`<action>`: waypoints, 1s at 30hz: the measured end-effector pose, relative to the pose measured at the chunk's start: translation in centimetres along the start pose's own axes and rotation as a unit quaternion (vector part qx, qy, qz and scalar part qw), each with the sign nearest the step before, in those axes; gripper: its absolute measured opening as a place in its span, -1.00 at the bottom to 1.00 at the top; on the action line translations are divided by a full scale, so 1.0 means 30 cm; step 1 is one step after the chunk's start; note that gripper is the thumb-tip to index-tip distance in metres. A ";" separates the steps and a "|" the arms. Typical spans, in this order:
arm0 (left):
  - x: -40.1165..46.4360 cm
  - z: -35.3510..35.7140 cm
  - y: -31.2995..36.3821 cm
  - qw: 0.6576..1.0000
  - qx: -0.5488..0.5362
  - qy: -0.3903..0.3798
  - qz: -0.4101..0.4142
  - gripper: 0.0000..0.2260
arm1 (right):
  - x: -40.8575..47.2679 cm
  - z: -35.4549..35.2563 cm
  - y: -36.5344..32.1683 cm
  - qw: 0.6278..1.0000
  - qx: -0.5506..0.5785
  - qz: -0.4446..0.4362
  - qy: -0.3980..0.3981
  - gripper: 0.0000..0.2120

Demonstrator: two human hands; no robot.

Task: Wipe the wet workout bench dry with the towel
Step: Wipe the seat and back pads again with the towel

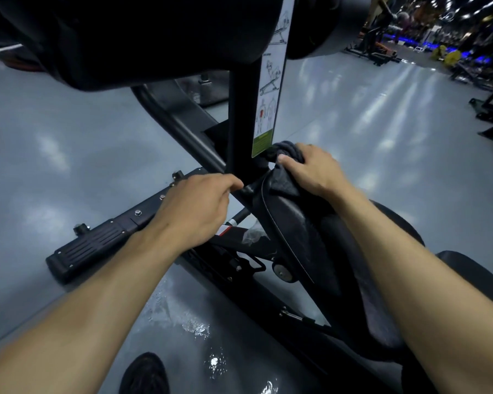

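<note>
The right hand [310, 169] is closed over a dark towel [285, 150], which is bunched under the palm and fingers at the far end of the bench pad [293, 223]. The hand presses the cloth on the top edge of the pad, just beside the black upright post [242, 123]. The left hand [194, 206] is curled, with its fingertips touching the near edge of the pad or a corner of the towel where pad and post meet; I cannot tell which one it pinches, because the area is dark.

The pad is black and shiny, and it runs from the hands back toward the person, between the two forearms. On its surface I see light streaks and reflections, which may be water, but this is not sure. The post carries a white instruction sticker [271, 89] with drawings of exercises. Above it there is a large black roller pad [125, 38]. To the left, a black foot bar of the frame [103, 243] lies on the grey floor [69, 152].

In my judgement the wiping is in progress at the far end of the pad. The longer part near the person appears not yet wiped, or I cannot confirm it is dry. There are also wet patches [188, 322] on the floor under the bench, near a dark shoe [145, 376].

No containers are visible in this view, so there is nothing to report about contents.
</note>
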State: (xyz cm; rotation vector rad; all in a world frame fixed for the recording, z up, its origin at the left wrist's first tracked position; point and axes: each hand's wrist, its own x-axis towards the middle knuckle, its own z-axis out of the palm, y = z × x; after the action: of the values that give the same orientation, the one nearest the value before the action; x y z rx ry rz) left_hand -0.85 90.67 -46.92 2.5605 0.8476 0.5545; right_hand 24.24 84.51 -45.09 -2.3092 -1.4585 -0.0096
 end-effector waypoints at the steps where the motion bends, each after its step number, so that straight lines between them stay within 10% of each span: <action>1: 0.002 0.000 -0.002 1.000 0.002 -0.003 0.000 -0.67 | 0.050 0.006 -0.016 0.999 -0.019 0.002 -0.025 -0.66; 19: -0.069 -0.082 -0.049 0.993 -0.021 0.083 -0.077 -0.73 | -0.204 0.188 -0.367 0.955 -0.239 -0.178 -0.018 -0.58; 25: -0.169 -0.134 -0.045 0.984 -0.076 0.137 -0.084 -0.73 | -0.309 0.107 -0.388 0.992 0.069 -0.101 -0.008 -0.60; 30: -0.249 -0.151 0.084 0.971 -0.227 0.058 -0.052 -0.90 | -0.449 -0.106 -0.379 0.921 0.379 0.088 0.008 -0.68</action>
State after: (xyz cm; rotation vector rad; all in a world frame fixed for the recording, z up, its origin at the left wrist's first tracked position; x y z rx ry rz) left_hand -7.35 85.17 -43.71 2.0750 0.7812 0.7726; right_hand 8.95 76.00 -41.34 -1.7637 -0.9855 0.4973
